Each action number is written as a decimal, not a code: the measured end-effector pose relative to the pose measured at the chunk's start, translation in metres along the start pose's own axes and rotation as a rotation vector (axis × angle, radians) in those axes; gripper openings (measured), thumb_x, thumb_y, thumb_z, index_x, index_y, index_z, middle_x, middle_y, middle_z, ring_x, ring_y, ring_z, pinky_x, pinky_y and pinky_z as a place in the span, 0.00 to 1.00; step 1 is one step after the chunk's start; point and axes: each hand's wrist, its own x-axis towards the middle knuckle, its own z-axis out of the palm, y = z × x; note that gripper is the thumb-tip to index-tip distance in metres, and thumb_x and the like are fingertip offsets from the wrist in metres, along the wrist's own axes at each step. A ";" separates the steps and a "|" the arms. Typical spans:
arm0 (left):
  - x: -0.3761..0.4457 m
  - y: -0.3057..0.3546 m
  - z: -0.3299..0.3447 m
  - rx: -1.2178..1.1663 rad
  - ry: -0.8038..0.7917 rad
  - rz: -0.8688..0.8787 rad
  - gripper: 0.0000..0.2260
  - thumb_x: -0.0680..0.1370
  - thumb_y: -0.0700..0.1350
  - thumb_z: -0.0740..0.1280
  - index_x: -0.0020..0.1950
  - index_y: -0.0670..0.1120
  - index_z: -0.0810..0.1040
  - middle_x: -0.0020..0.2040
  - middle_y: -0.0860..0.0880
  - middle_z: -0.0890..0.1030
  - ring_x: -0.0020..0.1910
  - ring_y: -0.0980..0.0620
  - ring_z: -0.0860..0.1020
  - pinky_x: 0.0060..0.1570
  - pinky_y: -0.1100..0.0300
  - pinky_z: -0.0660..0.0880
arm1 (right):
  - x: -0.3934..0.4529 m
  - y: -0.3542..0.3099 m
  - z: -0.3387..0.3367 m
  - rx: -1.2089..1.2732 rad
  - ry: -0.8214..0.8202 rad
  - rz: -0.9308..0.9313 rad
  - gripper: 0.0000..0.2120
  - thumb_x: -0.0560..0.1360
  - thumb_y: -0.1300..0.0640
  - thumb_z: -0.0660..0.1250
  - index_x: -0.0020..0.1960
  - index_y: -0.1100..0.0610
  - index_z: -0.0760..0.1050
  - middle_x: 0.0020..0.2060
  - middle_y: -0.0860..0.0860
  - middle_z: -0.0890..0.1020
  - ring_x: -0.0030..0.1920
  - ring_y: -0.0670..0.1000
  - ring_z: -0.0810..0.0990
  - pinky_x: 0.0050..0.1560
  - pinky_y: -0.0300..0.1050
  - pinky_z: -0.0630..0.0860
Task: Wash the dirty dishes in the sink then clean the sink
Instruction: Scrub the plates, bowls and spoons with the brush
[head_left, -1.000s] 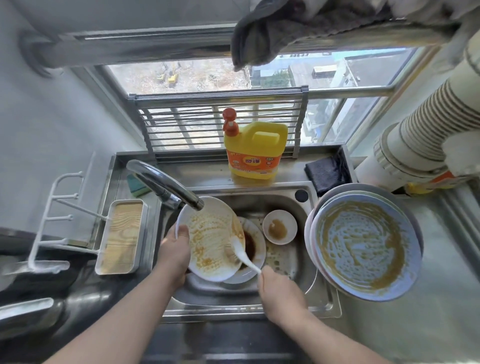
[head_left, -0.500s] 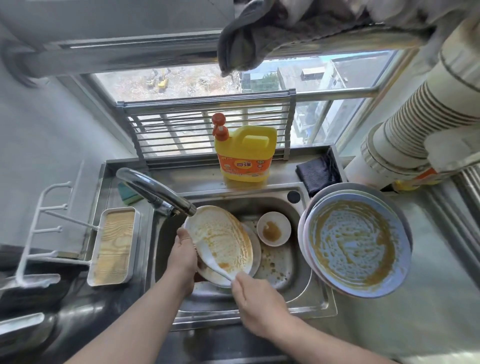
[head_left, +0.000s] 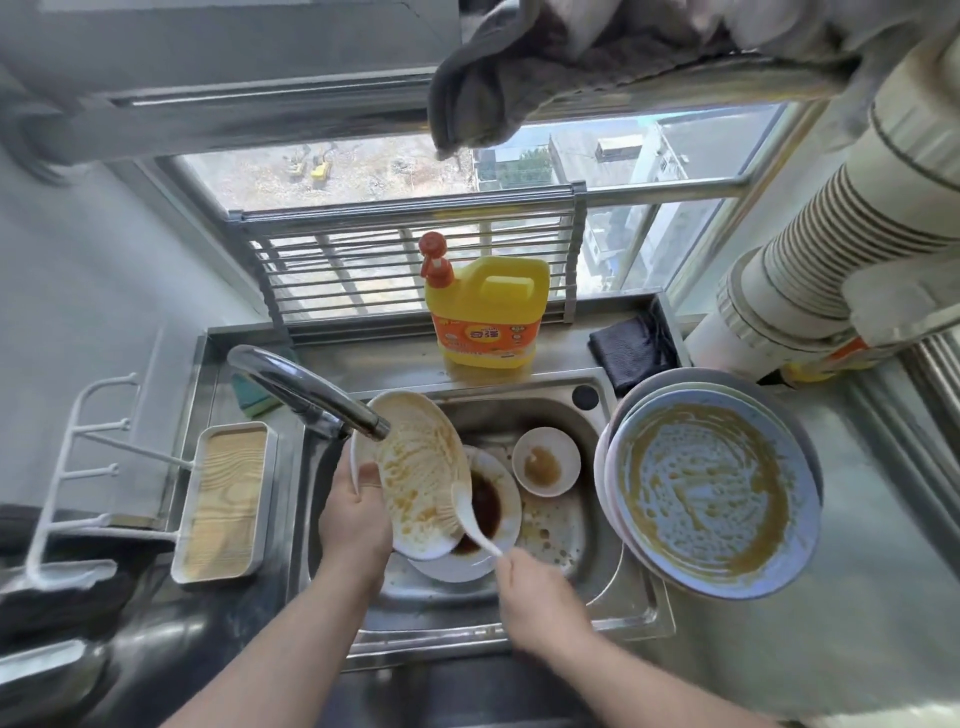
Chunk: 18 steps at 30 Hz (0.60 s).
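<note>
My left hand (head_left: 354, 512) grips the left rim of a white plate (head_left: 415, 467) smeared with yellow-brown sauce, tilted on edge over the steel sink (head_left: 613, 597) under the faucet (head_left: 311, 392). My right hand (head_left: 540, 592) pinches the handle of a white spoon (head_left: 470, 514), whose bowl touches the tilted plate's lower right. Below them lies a plate with dark sauce (head_left: 493, 512). A small white bowl (head_left: 545, 460) with brown residue sits in the sink's back. No water runs from the faucet.
Stacked dirty plates (head_left: 711, 499), the top one blue with yellow sauce, overhang the sink's right rim. A yellow detergent bottle (head_left: 488, 312) stands behind the sink, a black cloth (head_left: 631, 351) to its right, a green sponge (head_left: 254, 397) behind the faucet, a tray (head_left: 223, 501) on the left.
The tilted plate has turned more upright and the spoon has swept from its left face to its lower right edge, uncovering the dark-sauce plate beneath.
</note>
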 end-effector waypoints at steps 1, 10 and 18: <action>0.001 0.001 -0.001 0.038 0.019 0.029 0.18 0.85 0.64 0.55 0.75 0.69 0.66 0.58 0.56 0.82 0.58 0.49 0.81 0.56 0.50 0.78 | -0.009 0.000 0.013 0.014 -0.031 -0.059 0.08 0.83 0.59 0.52 0.57 0.54 0.68 0.57 0.58 0.76 0.57 0.65 0.79 0.46 0.55 0.68; -0.010 -0.007 -0.008 -0.048 -0.176 -0.031 0.18 0.78 0.72 0.57 0.66 0.76 0.73 0.57 0.59 0.85 0.60 0.52 0.83 0.57 0.47 0.81 | 0.032 -0.030 -0.066 0.134 0.157 0.071 0.19 0.85 0.43 0.45 0.50 0.51 0.70 0.53 0.56 0.82 0.54 0.62 0.79 0.51 0.53 0.75; 0.001 0.004 0.010 -0.414 -0.037 -0.284 0.12 0.84 0.67 0.54 0.58 0.71 0.76 0.54 0.53 0.86 0.50 0.46 0.87 0.37 0.46 0.84 | -0.031 -0.038 -0.007 0.131 -0.009 -0.224 0.13 0.86 0.44 0.48 0.48 0.48 0.64 0.50 0.58 0.80 0.53 0.65 0.78 0.45 0.55 0.69</action>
